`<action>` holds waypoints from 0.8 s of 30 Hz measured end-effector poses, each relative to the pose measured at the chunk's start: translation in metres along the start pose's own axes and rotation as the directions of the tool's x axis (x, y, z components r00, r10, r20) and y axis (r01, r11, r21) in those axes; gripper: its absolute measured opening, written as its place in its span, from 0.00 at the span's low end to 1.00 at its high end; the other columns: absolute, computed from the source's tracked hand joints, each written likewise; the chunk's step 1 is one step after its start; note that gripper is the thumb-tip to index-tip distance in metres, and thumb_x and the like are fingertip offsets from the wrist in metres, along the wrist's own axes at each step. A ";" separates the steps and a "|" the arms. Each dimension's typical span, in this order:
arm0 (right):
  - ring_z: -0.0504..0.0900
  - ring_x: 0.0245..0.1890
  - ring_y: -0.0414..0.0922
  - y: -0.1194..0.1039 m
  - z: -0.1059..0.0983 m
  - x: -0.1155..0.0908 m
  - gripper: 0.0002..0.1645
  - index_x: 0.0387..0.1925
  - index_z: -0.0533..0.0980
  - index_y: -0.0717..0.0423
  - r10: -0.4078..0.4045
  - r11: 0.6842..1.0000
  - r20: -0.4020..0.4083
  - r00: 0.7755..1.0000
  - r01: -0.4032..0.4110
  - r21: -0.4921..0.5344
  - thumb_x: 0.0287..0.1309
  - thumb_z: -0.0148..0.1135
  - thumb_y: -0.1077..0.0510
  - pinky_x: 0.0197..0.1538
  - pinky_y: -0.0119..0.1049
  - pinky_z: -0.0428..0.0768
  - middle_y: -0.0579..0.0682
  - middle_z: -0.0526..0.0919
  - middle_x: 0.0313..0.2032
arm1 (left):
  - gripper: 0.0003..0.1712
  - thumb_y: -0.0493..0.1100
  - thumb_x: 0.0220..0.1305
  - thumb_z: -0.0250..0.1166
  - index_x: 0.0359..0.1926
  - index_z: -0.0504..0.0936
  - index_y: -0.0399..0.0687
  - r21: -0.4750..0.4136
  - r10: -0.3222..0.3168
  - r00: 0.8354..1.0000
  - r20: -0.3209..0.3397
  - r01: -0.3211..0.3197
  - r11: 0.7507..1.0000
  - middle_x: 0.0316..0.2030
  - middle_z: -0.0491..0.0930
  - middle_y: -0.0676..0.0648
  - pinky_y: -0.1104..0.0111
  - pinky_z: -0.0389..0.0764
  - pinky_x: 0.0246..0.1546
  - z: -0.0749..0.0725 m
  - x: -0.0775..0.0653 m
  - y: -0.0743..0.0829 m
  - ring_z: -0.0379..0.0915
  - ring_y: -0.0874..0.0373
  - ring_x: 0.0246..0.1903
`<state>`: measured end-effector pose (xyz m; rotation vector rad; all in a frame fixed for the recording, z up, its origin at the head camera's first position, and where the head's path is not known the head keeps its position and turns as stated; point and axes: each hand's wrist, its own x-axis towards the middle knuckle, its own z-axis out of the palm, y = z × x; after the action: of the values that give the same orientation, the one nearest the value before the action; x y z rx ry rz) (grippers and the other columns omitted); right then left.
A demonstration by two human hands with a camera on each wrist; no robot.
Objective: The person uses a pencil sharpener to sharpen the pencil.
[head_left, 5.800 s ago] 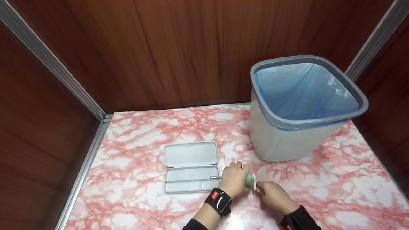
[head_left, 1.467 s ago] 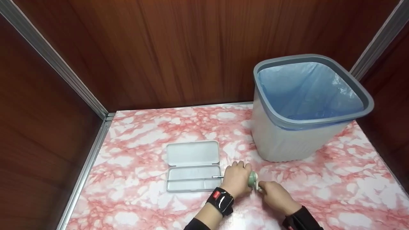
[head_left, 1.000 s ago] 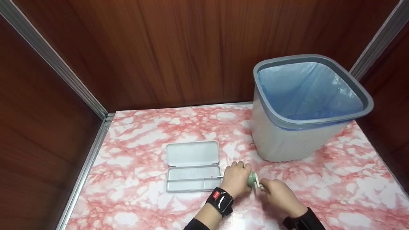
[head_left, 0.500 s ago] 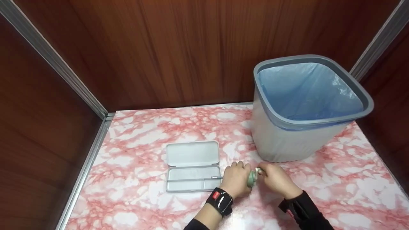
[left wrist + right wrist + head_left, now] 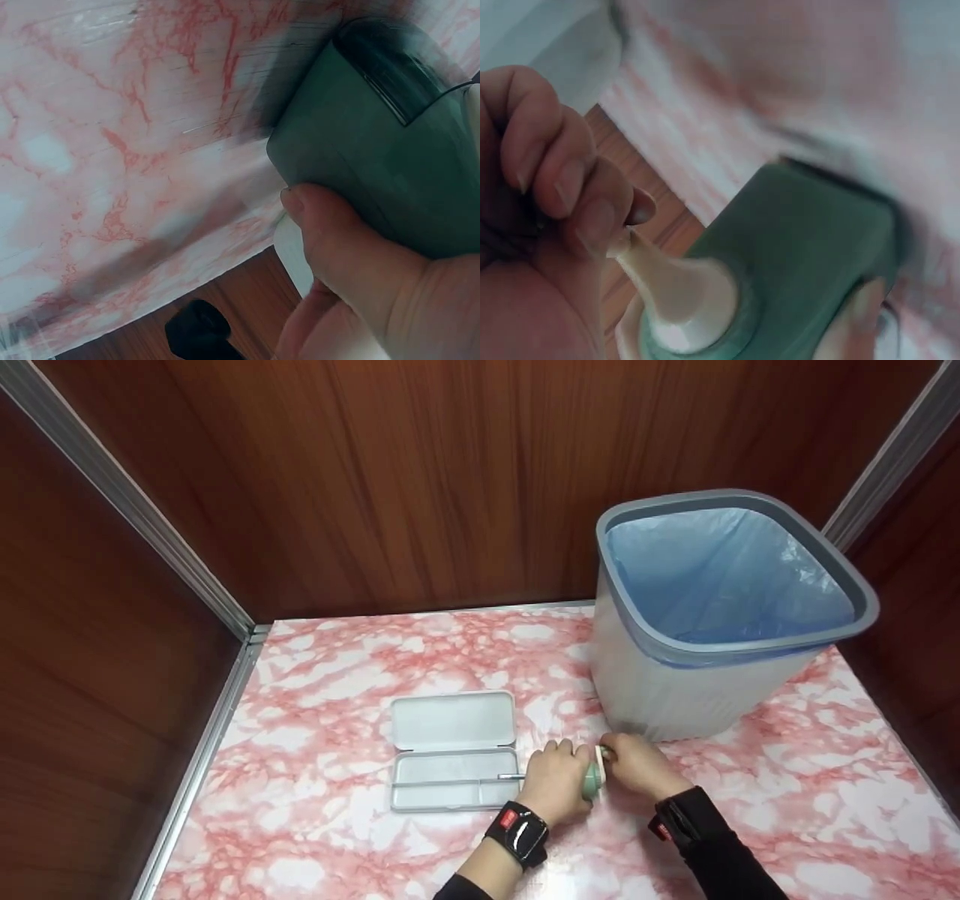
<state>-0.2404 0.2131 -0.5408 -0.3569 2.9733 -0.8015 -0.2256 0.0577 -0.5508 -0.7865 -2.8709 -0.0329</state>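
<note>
My left hand [image 5: 555,784] grips a green pencil sharpener [image 5: 592,784] from above and presses it on the table; in the left wrist view the thumb lies along the boxy green body [image 5: 352,157]. A pencil [image 5: 510,776] sticks out to the left from under this hand, its end over the pencil case. My right hand [image 5: 641,765] pinches the knob of the cream crank [image 5: 679,296] on the sharpener's right end, with the fingers curled. The crank arm points upward in the head view. Most of the sharpener is hidden by the left hand in that view.
An open grey pencil case [image 5: 435,797] with divided compartments lies left of the hands, lid folded back. Behind the right hand stands a tall bin [image 5: 675,697] with a blue liner. Brown wood panels [image 5: 420,487] enclose the red-and-white marbled table [image 5: 322,675].
My right hand has swung the crank round, from the low, near side to the high, far side. The left hand, sharpener and pencil have stayed about where they were.
</note>
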 end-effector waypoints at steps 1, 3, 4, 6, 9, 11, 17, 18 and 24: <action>0.74 0.23 0.46 0.001 0.002 0.000 0.03 0.22 0.75 0.56 0.006 1.000 0.005 1.000 -0.006 -0.007 0.46 0.58 0.65 0.30 0.41 0.71 0.51 0.78 0.22 | 0.38 0.65 0.26 0.74 0.41 0.71 0.57 -0.001 0.001 1.000 -0.003 -0.001 1.000 0.34 0.76 0.54 0.68 0.73 0.27 0.000 0.000 0.000 0.72 0.58 0.33; 0.74 0.23 0.46 0.004 0.007 0.000 0.04 0.21 0.74 0.55 0.013 1.000 0.009 1.000 -0.013 -0.019 0.45 0.58 0.66 0.29 0.42 0.71 0.51 0.78 0.21 | 0.38 0.65 0.26 0.74 0.41 0.71 0.57 -0.004 0.001 1.000 -0.004 -0.001 1.000 0.34 0.76 0.54 0.68 0.73 0.27 0.000 0.000 0.000 0.72 0.58 0.33; 0.73 0.23 0.46 0.004 0.009 -0.001 0.05 0.20 0.73 0.55 0.019 1.000 0.014 1.000 -0.019 -0.021 0.44 0.58 0.66 0.30 0.42 0.71 0.50 0.77 0.20 | 0.38 0.65 0.26 0.74 0.41 0.71 0.57 -0.004 0.002 1.000 -0.005 -0.002 1.000 0.34 0.76 0.54 0.68 0.73 0.27 0.000 0.000 0.000 0.72 0.58 0.33; 0.72 0.22 0.46 0.006 0.014 -0.004 0.06 0.19 0.72 0.54 0.020 0.999 0.031 0.999 -0.019 -0.027 0.43 0.57 0.66 0.29 0.42 0.70 0.49 0.76 0.19 | 0.37 0.65 0.26 0.74 0.40 0.71 0.57 -0.004 0.001 1.000 -0.003 -0.001 1.000 0.33 0.76 0.54 0.68 0.72 0.27 0.000 0.000 0.000 0.71 0.59 0.32; 0.74 0.22 0.45 0.006 0.021 -0.011 0.07 0.18 0.72 0.53 0.026 0.999 0.060 0.998 -0.023 -0.038 0.43 0.57 0.66 0.28 0.41 0.70 0.47 0.75 0.19 | 0.36 0.65 0.26 0.74 0.38 0.71 0.57 0.006 0.004 1.000 0.000 -0.004 1.000 0.33 0.76 0.54 0.68 0.72 0.26 0.000 0.000 0.000 0.71 0.59 0.32; 0.75 0.23 0.45 0.006 0.025 -0.018 0.07 0.18 0.72 0.53 0.031 0.999 0.086 0.996 -0.027 -0.047 0.45 0.56 0.65 0.28 0.41 0.71 0.47 0.76 0.19 | 0.35 0.65 0.26 0.74 0.37 0.71 0.57 0.010 0.004 1.000 0.000 -0.004 1.000 0.32 0.76 0.54 0.68 0.72 0.25 0.000 0.000 -0.001 0.71 0.59 0.31; 0.74 0.22 0.44 0.000 0.027 -0.041 0.08 0.19 0.71 0.53 0.050 0.998 0.121 0.991 -0.045 -0.038 0.49 0.58 0.63 0.27 0.40 0.70 0.45 0.75 0.18 | 0.36 0.65 0.25 0.74 0.37 0.71 0.57 0.019 0.006 1.000 -0.006 -0.006 1.000 0.32 0.76 0.54 0.68 0.72 0.25 0.000 0.000 0.000 0.71 0.59 0.31; 0.73 0.21 0.43 -0.001 0.026 -0.045 0.09 0.18 0.71 0.53 0.047 0.999 0.124 0.991 -0.044 -0.032 0.49 0.59 0.63 0.26 0.39 0.69 0.45 0.74 0.18 | 0.36 0.65 0.25 0.74 0.37 0.71 0.57 0.021 0.006 1.000 -0.005 -0.006 1.000 0.32 0.76 0.54 0.68 0.72 0.25 0.000 0.000 0.000 0.71 0.59 0.31; 0.72 0.20 0.41 -0.010 0.019 -0.062 0.07 0.20 0.72 0.54 -0.011 1.000 0.078 0.997 0.012 -0.011 0.46 0.60 0.66 0.25 0.37 0.68 0.45 0.74 0.17 | 0.36 0.65 0.26 0.74 0.37 0.71 0.57 0.018 0.004 1.000 0.011 -0.004 1.000 0.32 0.76 0.54 0.69 0.73 0.26 0.000 0.000 0.000 0.71 0.59 0.31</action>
<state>-0.1759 0.2100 -0.5534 -0.3967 2.9080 -0.7534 -0.2256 0.0580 -0.5508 -0.7911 -2.8762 -0.0027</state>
